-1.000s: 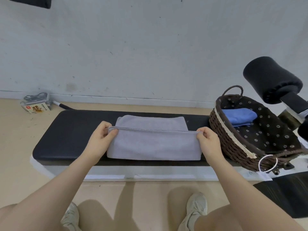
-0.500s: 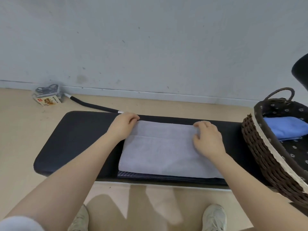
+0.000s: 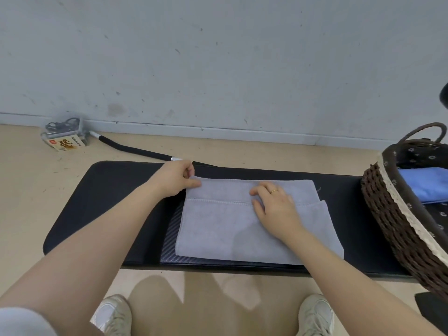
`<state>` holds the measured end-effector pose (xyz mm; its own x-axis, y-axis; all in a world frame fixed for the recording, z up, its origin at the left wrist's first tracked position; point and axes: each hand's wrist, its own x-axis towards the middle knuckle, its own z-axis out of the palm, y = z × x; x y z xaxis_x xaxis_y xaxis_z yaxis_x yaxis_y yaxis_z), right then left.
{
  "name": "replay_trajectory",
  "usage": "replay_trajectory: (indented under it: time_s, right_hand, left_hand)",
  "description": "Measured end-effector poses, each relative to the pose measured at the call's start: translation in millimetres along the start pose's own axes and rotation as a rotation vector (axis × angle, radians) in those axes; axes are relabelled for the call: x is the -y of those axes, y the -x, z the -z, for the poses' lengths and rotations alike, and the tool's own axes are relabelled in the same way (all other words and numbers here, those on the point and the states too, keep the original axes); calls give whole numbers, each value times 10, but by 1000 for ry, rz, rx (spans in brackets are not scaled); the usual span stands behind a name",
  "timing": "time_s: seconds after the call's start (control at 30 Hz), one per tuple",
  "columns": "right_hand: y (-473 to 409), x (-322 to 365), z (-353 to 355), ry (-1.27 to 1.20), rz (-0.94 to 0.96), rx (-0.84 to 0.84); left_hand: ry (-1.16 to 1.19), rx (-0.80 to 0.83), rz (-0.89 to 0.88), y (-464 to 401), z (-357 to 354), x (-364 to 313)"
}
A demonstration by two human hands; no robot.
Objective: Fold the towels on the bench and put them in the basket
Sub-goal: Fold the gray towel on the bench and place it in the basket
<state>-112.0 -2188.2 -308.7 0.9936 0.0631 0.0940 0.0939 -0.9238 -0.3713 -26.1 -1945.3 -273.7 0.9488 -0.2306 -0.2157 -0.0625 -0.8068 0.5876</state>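
A grey towel (image 3: 218,229) lies folded once on the black bench (image 3: 116,187), its upper layer stopping short of the far edge. My left hand (image 3: 174,179) pinches the towel's far left corner. My right hand (image 3: 274,202) lies flat on the middle of the towel near the fold seam, fingers spread and pointing left. At the right end of the bench stands a brown wicker basket (image 3: 392,219) with a dark patterned lining, and a folded blue towel (image 3: 426,187) rests inside it.
Behind the bench, on the beige floor by the wall, are a small box with cables (image 3: 64,139) and a black hose (image 3: 135,151). My two shoes (image 3: 114,316) show below the bench's front edge. A dark padded object (image 3: 444,95) cuts in at the right edge.
The raised near edge of the towel was carried over and laid down toward the far side. My right hand then slid left from the far right corner to the towel's middle.
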Motion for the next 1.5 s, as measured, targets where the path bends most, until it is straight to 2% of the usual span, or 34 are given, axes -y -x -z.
replay_trajectory:
  time_s: [0.1,0.13,0.2,0.27,0.33,0.37,0.53,0.63,0.73,0.83,0.97,1.03,1.07,1.13,1.23,1.37,1.5]
  right_hand:
    - [-9,8,27,-3,10,35]
    - [-23,1,53,-10,19,79]
    - [-30,-35,138,-47,38,169]
    - [12,-103,255,-55,27,175]
    - [90,-227,376,39,-7,119]
    - [136,-303,430,111,-22,98]
    - [296,-611,595,269,-91,136]
    - [328,-655,660,325,-98,126]
    - [309,-654,820,280,-77,141]
    - [311,-645,1037,-151,-161,162]
    - [296,-634,1152,-781,-313,152]
    - [225,-635,1105,-949,-376,92]
    - [175,-642,1062,-954,-408,66]
    - [74,-652,955,-825,-444,49]
    - [-39,-690,818,-553,-426,63]
    - [-198,-728,690,-276,-375,39]
    - [-256,-734,534,-19,-399,68]
  left_hand:
    - [-147,-91,88,59,-41,-29]
    - [-192,-178,29,105,-74,-73]
    - [-256,-312,-201,233,-164,-167]
    - [-274,-207,-360,342,-257,-220]
    - [-301,32,-320,413,-320,-222]
    - [-340,97,-279,431,-332,-208]
    - [-557,49,-179,488,-283,-175]
    - [-576,127,-113,488,-218,-185]
    - [-430,178,-133,532,-86,-196]
    - [-75,102,-224,652,56,-228]
    - [596,13,-73,702,110,-241]
    - [768,-43,-1,634,56,-221]
    - [817,-57,40,600,22,-209]
    - [835,-72,118,517,-60,-171]
    - [716,-127,168,422,-169,-101]
    - [318,-250,66,320,-211,-101]
    - [116,-324,29,245,-299,-92]
